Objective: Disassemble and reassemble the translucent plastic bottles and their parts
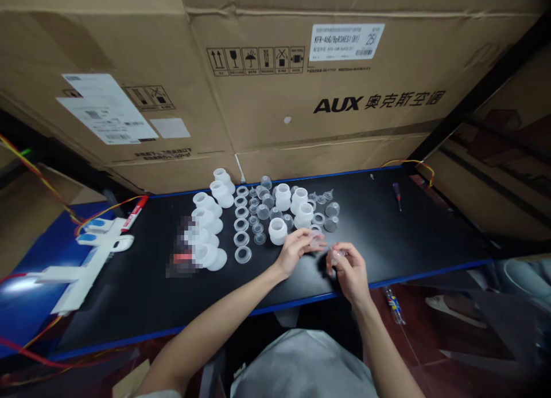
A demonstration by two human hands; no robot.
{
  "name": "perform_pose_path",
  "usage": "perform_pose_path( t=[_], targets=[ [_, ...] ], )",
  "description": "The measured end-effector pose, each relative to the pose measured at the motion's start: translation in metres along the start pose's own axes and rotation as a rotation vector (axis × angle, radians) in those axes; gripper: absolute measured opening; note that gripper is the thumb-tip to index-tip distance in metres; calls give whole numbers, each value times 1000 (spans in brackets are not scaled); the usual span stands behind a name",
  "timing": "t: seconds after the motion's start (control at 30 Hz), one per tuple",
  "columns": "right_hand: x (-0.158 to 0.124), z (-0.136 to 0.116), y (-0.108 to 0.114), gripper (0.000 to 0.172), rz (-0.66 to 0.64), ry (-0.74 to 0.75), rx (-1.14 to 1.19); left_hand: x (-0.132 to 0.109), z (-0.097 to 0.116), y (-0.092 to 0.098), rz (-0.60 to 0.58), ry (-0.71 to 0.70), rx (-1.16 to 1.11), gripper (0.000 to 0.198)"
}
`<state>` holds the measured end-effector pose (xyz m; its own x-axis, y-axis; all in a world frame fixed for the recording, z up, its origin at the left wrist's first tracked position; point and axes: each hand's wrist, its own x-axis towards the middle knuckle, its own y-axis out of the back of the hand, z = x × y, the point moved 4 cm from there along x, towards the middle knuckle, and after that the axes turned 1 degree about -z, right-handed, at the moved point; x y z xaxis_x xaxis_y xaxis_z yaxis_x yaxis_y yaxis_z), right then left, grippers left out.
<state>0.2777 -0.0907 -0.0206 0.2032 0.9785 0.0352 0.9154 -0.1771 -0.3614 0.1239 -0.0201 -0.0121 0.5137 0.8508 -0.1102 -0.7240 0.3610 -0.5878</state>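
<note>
Near the front edge of the black table, my left hand closes its fingers on a clear plastic piece. My right hand is beside it, pinching another small clear plastic piece; the fingers hide part of its shape. The two pieces are close together, and I cannot tell whether they touch. Just beyond my left hand stands a white wide-necked plastic container, with a similar white container behind it. Clear domes and a translucent ring lie past my fingers.
Several white containers line the left, beside a column of translucent rings and small clear caps. A screwdriver lies at right. A red marker and white power strip are far left. A large carton stands behind.
</note>
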Motion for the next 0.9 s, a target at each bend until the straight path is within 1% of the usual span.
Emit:
perform_pose_path(
  t=[0.1,0.17,0.27,0.37,0.47,0.5,0.57,0.67,0.73,0.9],
  targets=[
    [1,3,0,25,1,42,-64,-4,1,-1,-38,-45,83,50],
    [2,5,1,32,25,35,-78,-7,2,-2,-76,-77,135,55],
    [3,4,1,42,63,42,-104,-9,2,-5,-165,-118,243,57],
    [3,1,-1,44,73,60,-171,-10,3,-7,-242,-138,299,64],
    [5,-3,-4,41,50,89,-241,-11,4,-6,-279,-110,292,74],
    [5,-4,-6,40,33,95,-260,-12,4,-6,-284,-104,292,75],
    [7,-6,-9,39,-22,91,-292,-14,5,-5,-292,-107,294,70],
    [8,-11,-16,41,-135,72,-327,-21,10,-8,-316,-129,286,61],
    [9,-18,-22,41,-211,75,-346,-26,14,-9,-326,-140,268,61],
    [10,-32,-51,38,-453,61,-351,-40,26,1,-311,-86,215,63]
  ],
)
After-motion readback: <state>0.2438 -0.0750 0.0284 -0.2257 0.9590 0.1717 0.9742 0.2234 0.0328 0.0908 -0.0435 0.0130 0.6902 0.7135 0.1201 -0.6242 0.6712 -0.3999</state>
